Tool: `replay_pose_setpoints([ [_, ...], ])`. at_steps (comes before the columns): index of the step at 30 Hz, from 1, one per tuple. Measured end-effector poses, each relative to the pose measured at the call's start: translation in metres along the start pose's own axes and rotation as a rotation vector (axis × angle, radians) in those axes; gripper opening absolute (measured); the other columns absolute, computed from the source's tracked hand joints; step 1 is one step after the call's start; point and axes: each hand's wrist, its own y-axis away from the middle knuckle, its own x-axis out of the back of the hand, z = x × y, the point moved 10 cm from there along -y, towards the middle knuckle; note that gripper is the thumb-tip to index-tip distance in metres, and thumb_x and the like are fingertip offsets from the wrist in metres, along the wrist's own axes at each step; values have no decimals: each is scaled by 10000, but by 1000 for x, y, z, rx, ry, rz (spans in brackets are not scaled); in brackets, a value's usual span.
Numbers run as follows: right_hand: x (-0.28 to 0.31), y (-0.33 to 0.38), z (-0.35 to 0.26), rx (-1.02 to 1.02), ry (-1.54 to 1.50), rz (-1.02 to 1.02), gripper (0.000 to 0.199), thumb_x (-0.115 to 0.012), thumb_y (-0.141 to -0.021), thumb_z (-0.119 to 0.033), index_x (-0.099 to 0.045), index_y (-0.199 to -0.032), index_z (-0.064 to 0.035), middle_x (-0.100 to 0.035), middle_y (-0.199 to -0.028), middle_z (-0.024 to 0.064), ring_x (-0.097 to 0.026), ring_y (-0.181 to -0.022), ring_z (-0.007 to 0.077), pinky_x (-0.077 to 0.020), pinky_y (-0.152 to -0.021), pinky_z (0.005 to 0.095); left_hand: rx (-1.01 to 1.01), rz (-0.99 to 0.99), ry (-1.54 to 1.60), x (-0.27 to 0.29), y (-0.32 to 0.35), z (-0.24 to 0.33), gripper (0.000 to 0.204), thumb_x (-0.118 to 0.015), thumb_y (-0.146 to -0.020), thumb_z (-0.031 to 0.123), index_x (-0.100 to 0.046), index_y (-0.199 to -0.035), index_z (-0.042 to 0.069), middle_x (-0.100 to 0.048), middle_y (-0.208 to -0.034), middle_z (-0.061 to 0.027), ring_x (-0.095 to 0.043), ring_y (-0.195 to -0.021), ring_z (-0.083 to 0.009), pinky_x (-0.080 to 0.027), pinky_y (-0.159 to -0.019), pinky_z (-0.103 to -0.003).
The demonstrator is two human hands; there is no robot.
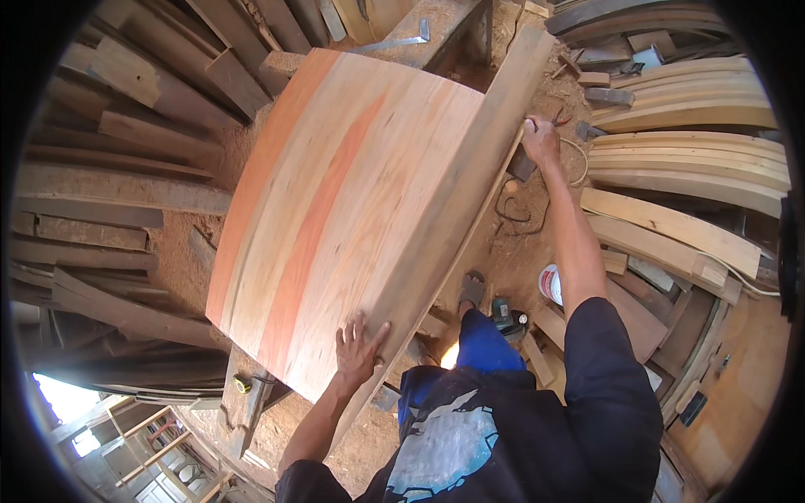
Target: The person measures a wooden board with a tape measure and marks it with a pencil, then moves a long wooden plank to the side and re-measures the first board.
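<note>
A large glued wooden panel [352, 201] with pale and reddish-orange strips lies tilted in front of me. My left hand [358, 350] presses flat, fingers spread, on its near corner. My right hand [541, 141] is stretched out to the panel's far right edge, closed on that edge beside a dark block [520, 164]; I cannot tell if the hand also holds the block. A long plank [495, 126] runs along the panel's right side.
Stacks of curved planks [688, 159] lie at the right, dark old boards [126, 168] at the left. Sawdust covers the floor [511, 243], with a dark cable, a white tub [550, 283], a small green tool [503, 312] and my sandalled foot [472, 289].
</note>
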Motion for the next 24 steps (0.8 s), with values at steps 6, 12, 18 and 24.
replay_pose_setpoints([
  [6, -14, 69, -22, 34, 9, -168, 330, -517, -908, -241, -707, -1027, 1, -694, -989, 268, -668, -964, 437, -520, -887, 473, -23, 45, -11, 1, 0, 0, 981, -840, -718, 319, -309, -1539, 389, -212, -1579, -281, -330, -1386, -472, -267, -1105, -644],
  [12, -24, 199, -76, 65, 23, -244, 310, -508, -902, -230, -705, -956, 3, -686, -974, 275, -659, -956, 447, -520, -874, 483, -56, 128, -45, 0, 2, -2, 1066, -873, -655, 353, -289, -1547, 385, -247, -1558, -281, -348, -1375, -459, -290, -1084, -641],
  [18, -30, 337, -131, 69, 53, -293, 311, -498, -918, -230, -689, -969, 10, -678, -961, 283, -657, -946, 447, -515, -860, 500, -77, 184, -74, -1, 1, -2, 1114, -888, -614, 385, -282, -1550, 386, -292, -1526, -277, -371, -1355, -440, -303, -1061, -634],
  [24, -35, 445, -169, 119, 1, -255, 292, -511, -925, -209, -684, -959, 23, -670, -943, 295, -653, -930, 456, -510, -841, 513, -107, 205, -60, 1, 6, -4, 1113, -885, -625, 418, -270, -1552, 400, -317, -1511, -272, -387, -1343, -432, -289, -1061, -625],
])
